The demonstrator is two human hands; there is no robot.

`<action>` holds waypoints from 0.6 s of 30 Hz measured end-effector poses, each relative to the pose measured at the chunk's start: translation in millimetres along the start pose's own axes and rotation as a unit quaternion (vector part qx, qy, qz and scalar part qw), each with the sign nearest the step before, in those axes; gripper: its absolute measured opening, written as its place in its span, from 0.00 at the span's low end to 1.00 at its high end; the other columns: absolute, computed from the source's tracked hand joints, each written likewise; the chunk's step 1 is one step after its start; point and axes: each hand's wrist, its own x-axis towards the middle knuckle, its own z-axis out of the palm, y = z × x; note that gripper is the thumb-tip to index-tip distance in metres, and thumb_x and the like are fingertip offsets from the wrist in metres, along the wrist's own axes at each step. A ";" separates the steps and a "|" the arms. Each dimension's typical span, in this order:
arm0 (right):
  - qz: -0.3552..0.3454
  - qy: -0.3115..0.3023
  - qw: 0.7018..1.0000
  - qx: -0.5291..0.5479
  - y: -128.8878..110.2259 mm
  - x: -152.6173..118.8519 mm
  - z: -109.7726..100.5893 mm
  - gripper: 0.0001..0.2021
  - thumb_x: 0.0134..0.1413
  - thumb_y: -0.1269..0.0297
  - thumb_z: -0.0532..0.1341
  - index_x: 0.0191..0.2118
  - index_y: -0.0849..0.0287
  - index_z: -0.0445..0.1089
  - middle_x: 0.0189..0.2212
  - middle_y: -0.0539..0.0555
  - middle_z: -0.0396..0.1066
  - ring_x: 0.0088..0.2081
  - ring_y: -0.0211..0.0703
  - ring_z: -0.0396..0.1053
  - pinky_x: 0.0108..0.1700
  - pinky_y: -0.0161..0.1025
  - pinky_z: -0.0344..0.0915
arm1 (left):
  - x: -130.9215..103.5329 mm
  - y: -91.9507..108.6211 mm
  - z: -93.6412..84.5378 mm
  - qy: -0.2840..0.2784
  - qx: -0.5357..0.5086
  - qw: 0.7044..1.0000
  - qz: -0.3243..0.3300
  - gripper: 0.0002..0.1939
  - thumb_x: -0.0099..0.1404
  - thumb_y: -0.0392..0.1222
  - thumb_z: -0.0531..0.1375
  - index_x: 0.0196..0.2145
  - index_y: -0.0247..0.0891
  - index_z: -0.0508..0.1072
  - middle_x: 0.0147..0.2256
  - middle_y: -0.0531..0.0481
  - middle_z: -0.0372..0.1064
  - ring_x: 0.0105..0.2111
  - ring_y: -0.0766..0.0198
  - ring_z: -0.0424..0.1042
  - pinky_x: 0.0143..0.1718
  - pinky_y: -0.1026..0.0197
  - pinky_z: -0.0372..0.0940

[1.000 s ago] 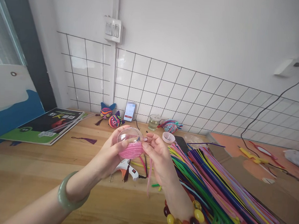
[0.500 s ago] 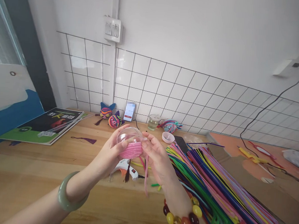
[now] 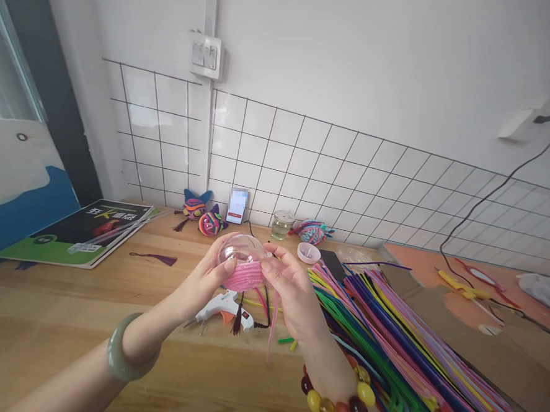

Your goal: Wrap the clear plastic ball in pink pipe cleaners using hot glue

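Note:
Between my two hands is a clear plastic ball (image 3: 239, 248), its lower part covered by rows of pink pipe cleaner (image 3: 243, 276). My left hand (image 3: 209, 270) is closed around the ball's left side, thumb on the front. My right hand (image 3: 289, 284) pinches the pink pipe cleaner against the ball's right side. A loose pink end (image 3: 272, 336) hangs below my right fingers. Under the ball, a white hot glue gun (image 3: 226, 305) lies on the table, and a dark tassel (image 3: 238, 315) shows in front of it.
A thick bundle of coloured pipe cleaners (image 3: 402, 338) lies on the right, near a yellow glue gun (image 3: 461, 284) on cardboard. Along the wall are yarn-like striped figures (image 3: 212, 221), a phone (image 3: 237, 205) and a glass jar (image 3: 283, 225). A book (image 3: 78, 231) lies left.
The ball and both hands stay almost in place, with the hands' grip much the same. The hanging pink end has swung slightly right, and more of the white glue gun shows.

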 end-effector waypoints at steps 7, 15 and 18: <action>-0.016 0.002 1.000 -0.016 3.8 0.6 -3.4 0.20 0.49 0.55 0.70 0.45 0.53 0.67 0.42 0.54 0.78 0.45 0.48 0.76 0.50 0.45 0.68 | -1.3 0.0 -5.3 -0.011 -0.001 1.000 -0.015 0.29 0.64 0.56 0.60 0.60 0.43 0.64 0.55 0.42 0.70 0.59 0.44 0.64 0.57 0.50 0.60; 0.026 -0.008 1.000 0.014 2.2 7.1 -8.1 0.20 0.47 0.56 0.72 0.44 0.55 0.68 0.35 0.51 0.78 0.37 0.42 0.76 0.43 0.40 0.68 | -1.8 5.3 -0.4 0.003 0.030 0.999 -0.035 0.32 0.66 0.56 0.58 0.63 0.40 0.58 0.55 0.40 0.70 0.59 0.45 0.64 0.60 0.48 0.56; 0.050 -0.011 0.998 0.033 4.7 10.7 -12.0 0.21 0.46 0.56 0.72 0.44 0.56 0.68 0.35 0.51 0.78 0.35 0.41 0.75 0.39 0.39 0.68 | -2.3 5.9 0.8 0.009 0.037 0.998 -0.040 0.34 0.66 0.57 0.58 0.64 0.40 0.56 0.57 0.40 0.69 0.61 0.46 0.62 0.60 0.49 0.56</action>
